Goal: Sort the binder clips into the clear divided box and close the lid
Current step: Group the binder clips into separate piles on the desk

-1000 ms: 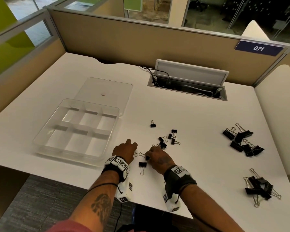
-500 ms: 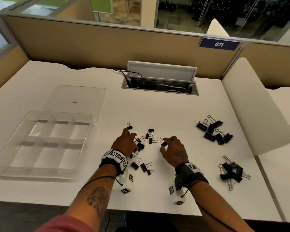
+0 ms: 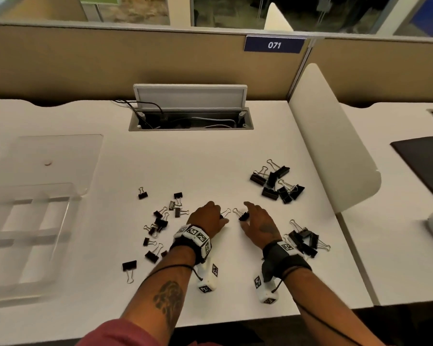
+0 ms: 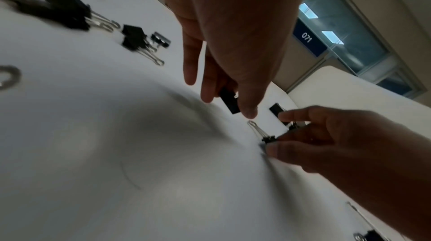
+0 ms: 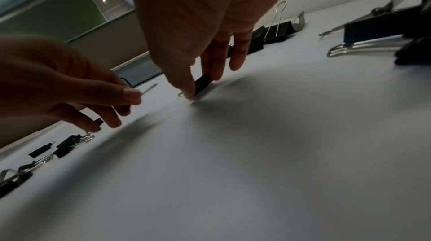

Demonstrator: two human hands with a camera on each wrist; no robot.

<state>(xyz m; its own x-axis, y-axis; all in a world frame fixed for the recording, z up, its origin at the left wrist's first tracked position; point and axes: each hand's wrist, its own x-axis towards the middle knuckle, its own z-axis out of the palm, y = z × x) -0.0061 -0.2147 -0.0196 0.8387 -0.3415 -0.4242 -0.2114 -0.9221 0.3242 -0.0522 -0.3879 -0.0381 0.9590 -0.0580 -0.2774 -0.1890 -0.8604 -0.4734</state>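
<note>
My left hand (image 3: pixel 216 216) pinches a small black binder clip (image 4: pixel 229 102) between thumb and fingers, just above the white desk. Just to its right, my right hand (image 3: pixel 246 213) pinches another small clip (image 5: pixel 202 84) that touches the desk top. The two clips' wire handles point at each other. Left of my hands lie several small clips (image 3: pixel 160 221) scattered loose. The clear divided box (image 3: pixel 68 196) stands at the far left with its compartments bare and its lid (image 3: pixel 60 151) lying open behind it.
A pile of medium clips (image 3: pixel 276 182) lies at the right rear, and a pile of large clips (image 3: pixel 304 239) sits beside my right wrist. One medium clip (image 3: pixel 129 265) lies alone near the front edge. An open cable hatch (image 3: pixel 190 118) is at the back, and a white divider (image 3: pixel 335 151) bounds the right side.
Both hands have moved right, away from the scattered small clips, each now holding one. The head view has swung right, so the box sits at the left edge.
</note>
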